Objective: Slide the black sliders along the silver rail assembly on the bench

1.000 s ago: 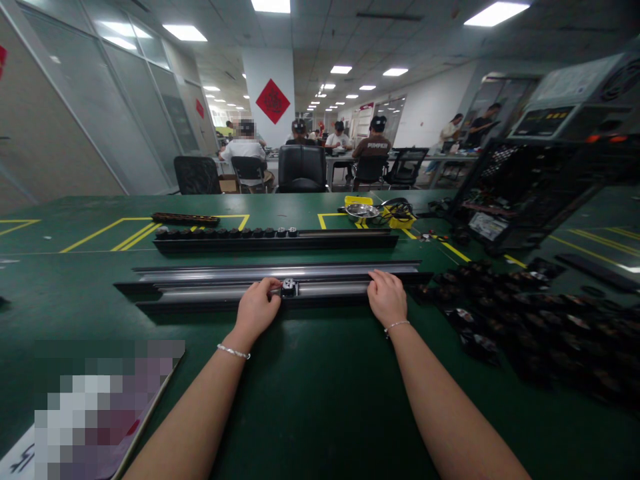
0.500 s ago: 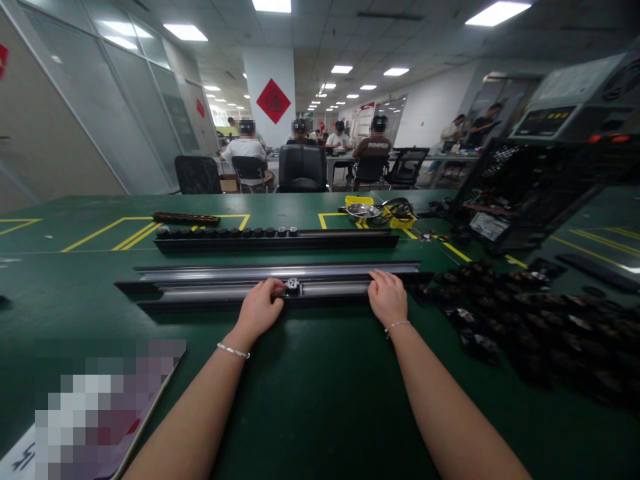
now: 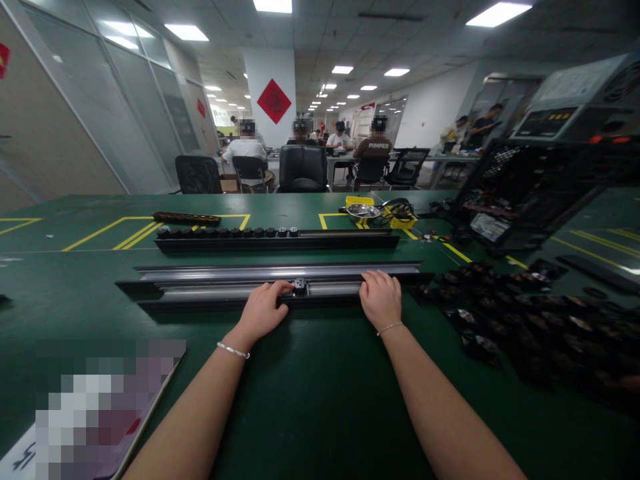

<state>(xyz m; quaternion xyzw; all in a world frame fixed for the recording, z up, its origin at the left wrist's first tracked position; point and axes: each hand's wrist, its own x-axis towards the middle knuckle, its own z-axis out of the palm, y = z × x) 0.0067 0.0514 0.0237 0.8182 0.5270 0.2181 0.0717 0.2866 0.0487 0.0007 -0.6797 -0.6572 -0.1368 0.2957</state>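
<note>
A long black metal rail (image 3: 215, 293) with a grey inner channel lies crosswise before me. In its channel, near the middle, sits a small black-and-silver part (image 3: 299, 287). My left hand (image 3: 264, 305) is closed, its fingertips at the left side of that part and its thumb low by the rail's front edge. Farther right, my right hand (image 3: 381, 298) curls over the rail, fingers on the far side and the thumb hidden. Directly behind lies a second rail (image 3: 240, 272), parallel and close to the first.
Farther back, another black rail (image 3: 345, 241) carries a row of small round parts (image 3: 240, 233). A heap of dark parts (image 3: 540, 320) covers the table on the right. A metal bowl (image 3: 363, 211), an opened computer case (image 3: 500, 193) and a pixelated flat item (image 3: 110, 400) also lie around.
The small part has slid slightly right along the channel, with my left hand following. My right hand has shifted a little left along the rail.
</note>
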